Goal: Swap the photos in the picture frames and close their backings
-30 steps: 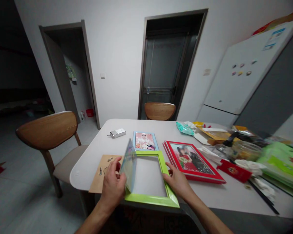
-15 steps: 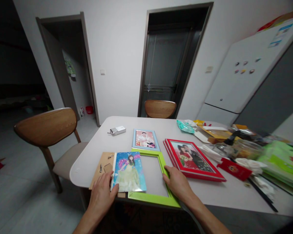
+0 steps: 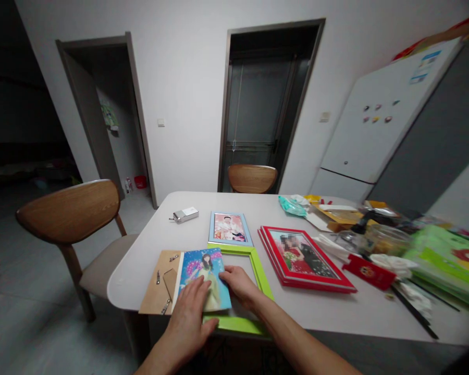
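picture [image 3: 208,266], partly over green frame [image 3: 261,273].
left hand [image 3: 188,314]: laid on picture, thumb and fingers apart; right hand [image 3: 241,286]: at picture's right edge, cannot tell if pinching.

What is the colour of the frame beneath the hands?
The frame is lime green; head view.

Head camera: worn, facing forward and down
Desk [image 3: 180,234]: near, lower half
White wall [image 3: 187,78]: farther, upper half

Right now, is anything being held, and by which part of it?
Possibly the blue picture, by its right edge, where the right hand is; whether it pinches cannot be told. The left hand lies over the lower part.
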`<state>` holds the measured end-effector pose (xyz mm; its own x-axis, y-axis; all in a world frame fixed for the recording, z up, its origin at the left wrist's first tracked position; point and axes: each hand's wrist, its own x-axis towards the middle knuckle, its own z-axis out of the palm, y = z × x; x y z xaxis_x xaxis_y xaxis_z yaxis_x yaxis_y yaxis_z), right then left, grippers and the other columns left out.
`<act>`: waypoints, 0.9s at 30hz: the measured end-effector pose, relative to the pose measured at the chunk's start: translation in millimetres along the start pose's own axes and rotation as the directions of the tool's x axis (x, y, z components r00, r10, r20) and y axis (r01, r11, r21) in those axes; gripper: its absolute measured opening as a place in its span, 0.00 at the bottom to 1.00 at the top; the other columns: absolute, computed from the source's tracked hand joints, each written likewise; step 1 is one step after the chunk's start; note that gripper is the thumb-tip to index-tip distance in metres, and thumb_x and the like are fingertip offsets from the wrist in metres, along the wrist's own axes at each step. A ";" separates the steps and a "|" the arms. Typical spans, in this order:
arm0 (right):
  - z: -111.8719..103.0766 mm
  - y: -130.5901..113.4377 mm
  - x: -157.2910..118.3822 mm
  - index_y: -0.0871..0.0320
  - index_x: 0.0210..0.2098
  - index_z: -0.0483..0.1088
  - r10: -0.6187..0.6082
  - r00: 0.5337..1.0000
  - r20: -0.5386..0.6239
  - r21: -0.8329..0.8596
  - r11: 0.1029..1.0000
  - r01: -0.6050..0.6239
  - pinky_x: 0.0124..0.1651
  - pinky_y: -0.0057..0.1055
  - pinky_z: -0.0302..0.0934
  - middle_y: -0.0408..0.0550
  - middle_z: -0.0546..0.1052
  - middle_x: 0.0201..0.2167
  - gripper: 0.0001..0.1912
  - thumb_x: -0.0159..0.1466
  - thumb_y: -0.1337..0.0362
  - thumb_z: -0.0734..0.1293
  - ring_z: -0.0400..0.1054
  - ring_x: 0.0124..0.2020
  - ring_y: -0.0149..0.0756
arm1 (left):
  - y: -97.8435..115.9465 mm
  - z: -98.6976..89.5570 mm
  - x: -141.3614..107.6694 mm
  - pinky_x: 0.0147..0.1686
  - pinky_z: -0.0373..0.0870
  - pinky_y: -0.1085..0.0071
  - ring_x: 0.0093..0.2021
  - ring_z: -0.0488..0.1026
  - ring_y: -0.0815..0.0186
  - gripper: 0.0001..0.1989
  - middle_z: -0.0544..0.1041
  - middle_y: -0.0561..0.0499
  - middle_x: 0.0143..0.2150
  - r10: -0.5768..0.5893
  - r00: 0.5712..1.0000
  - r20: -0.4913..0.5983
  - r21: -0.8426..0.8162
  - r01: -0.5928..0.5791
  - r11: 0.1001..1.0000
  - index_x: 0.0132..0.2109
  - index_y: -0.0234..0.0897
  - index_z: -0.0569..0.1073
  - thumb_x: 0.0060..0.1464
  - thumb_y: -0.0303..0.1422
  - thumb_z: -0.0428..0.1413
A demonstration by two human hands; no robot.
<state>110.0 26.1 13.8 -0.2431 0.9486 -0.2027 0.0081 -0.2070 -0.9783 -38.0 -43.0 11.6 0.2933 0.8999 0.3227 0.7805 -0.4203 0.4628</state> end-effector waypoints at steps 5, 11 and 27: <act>17.5 -36.3 -19.9 0.62 0.28 0.66 -0.135 0.988 -0.082 0.076 0.987 0.141 0.17 0.20 0.51 0.38 0.66 0.16 0.09 0.50 0.63 0.61 0.55 0.15 0.22 | 6.0 4.2 11.3 0.54 0.51 0.53 0.58 0.52 0.56 0.30 0.58 0.43 0.57 0.118 0.980 -0.163 -0.007 -0.121 0.993 0.55 0.35 0.58 0.40 0.21 0.46; 16.8 -50.1 -42.9 0.60 0.44 0.63 -0.330 0.940 -0.086 0.006 0.943 0.332 0.30 0.26 0.60 0.50 0.70 0.37 0.20 0.55 0.55 0.59 0.65 0.33 0.31 | 23.3 -17.0 27.8 0.53 0.56 0.62 0.52 0.62 0.61 0.18 0.68 0.46 0.51 -0.168 0.896 -0.412 -0.491 -0.062 0.869 0.51 0.36 0.64 0.52 0.29 0.44; -72.0 -9.3 -36.1 0.63 0.46 0.62 -0.013 0.923 -0.385 0.283 0.950 0.131 0.24 0.27 0.63 0.48 0.76 0.26 0.25 0.47 0.71 0.59 0.70 0.22 0.35 | 32.6 13.5 27.5 0.52 0.56 0.64 0.52 0.62 0.60 0.25 0.65 0.41 0.52 -0.356 0.934 0.021 -0.821 0.219 0.527 0.52 0.32 0.60 0.44 0.30 0.52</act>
<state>188.5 11.0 27.2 0.1491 0.9702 -0.1909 -0.2987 -0.1399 -0.9441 3.0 -30.3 24.5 0.0079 0.9928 0.1192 0.0220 -0.1193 0.9926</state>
